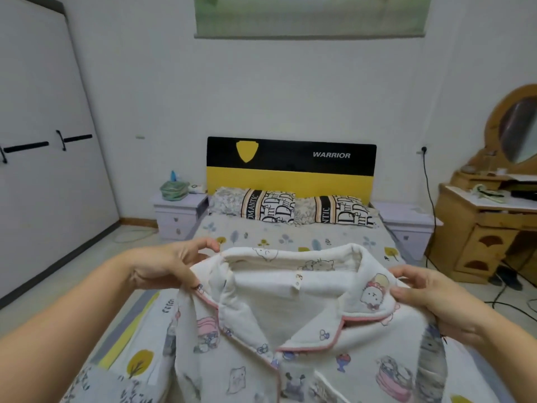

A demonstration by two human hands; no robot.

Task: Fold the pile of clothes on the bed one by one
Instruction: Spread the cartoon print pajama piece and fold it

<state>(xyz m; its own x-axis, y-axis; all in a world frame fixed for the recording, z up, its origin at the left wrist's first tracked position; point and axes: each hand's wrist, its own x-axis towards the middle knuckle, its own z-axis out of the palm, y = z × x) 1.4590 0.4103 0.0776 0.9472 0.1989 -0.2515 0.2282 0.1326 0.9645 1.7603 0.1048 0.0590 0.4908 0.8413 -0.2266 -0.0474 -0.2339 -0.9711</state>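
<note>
A white quilted pajama top (305, 338) with cartoon prints and pink piping hangs in the air above the bed (290, 237), its collar facing me and its front open. My left hand (165, 269) pinches the top at its left shoulder beside the collar. My right hand (430, 295) grips the right shoulder, thumb on the collar's edge. The garment's lower part runs out of the frame at the bottom. More patterned fabric (110, 385) lies at the lower left on the bed.
Two lettered pillows (293, 210) lie against a black and yellow headboard (290, 167). Lilac nightstands (177, 213) flank the bed. A white wardrobe (43, 141) fills the left wall. A wooden dressing table (488, 228) with a mirror stands right, cables on the floor.
</note>
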